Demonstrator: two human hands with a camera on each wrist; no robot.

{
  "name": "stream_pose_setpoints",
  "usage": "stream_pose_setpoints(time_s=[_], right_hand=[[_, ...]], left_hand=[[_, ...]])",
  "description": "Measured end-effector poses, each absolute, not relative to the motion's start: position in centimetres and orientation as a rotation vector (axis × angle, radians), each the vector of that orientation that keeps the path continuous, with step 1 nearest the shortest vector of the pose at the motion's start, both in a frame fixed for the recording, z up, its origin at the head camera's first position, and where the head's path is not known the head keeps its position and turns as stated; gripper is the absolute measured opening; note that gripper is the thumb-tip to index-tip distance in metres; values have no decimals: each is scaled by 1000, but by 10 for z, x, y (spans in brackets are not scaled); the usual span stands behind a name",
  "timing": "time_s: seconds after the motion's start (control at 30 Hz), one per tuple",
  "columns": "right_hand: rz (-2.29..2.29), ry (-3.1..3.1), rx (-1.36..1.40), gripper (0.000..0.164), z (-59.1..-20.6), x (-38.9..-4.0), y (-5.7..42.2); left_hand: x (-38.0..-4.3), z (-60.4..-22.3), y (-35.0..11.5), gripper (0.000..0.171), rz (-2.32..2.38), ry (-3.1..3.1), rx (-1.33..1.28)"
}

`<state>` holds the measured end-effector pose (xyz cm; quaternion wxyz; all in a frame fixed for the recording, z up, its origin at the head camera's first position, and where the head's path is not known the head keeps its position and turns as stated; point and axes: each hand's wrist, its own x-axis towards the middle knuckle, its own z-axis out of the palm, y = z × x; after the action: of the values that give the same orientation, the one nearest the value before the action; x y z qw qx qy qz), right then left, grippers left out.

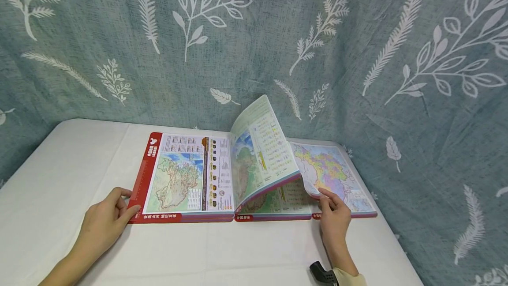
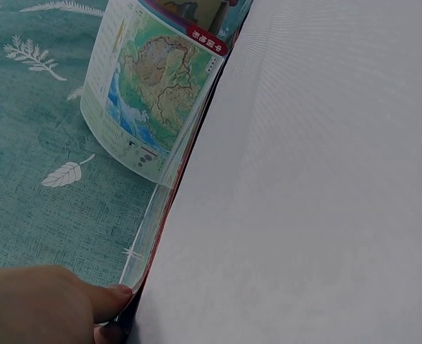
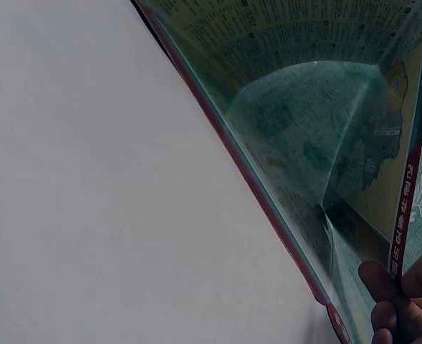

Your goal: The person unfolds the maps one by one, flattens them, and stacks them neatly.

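Observation:
A glossy folding map book (image 1: 188, 217) with red edges lies opened out across the table. My left hand (image 1: 105, 217) pinches the lower left corner of its red-bordered panel; in the left wrist view the thumb (image 2: 114, 297) lies on that edge. One leaf (image 1: 263, 153) stands lifted and curved in the middle. To its right, my right hand (image 1: 335, 215) pinches the lower corner of another raised leaf. The right wrist view shows this leaf's dark red edge (image 3: 405, 215) between thumb and fingers. A colourful map panel (image 1: 329, 167) lies flat beneath at the right.
White cloth covers the table (image 1: 190, 255). Behind it and along the right hangs a grey-green curtain (image 1: 254, 47) with white leaf patterns. A black device (image 1: 323, 272) sits at my right wrist by the sleeve.

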<state>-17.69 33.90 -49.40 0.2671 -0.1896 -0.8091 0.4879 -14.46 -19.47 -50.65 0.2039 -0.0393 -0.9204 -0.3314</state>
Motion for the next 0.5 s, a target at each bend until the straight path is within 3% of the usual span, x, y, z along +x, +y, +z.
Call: stream_pose_setpoints(time_s=[0.5], right_hand=[[1259,-2199,-603,24,-495,-177,367]], left_hand=[[-145,-506,-195,40,-918,-2574,-107]])
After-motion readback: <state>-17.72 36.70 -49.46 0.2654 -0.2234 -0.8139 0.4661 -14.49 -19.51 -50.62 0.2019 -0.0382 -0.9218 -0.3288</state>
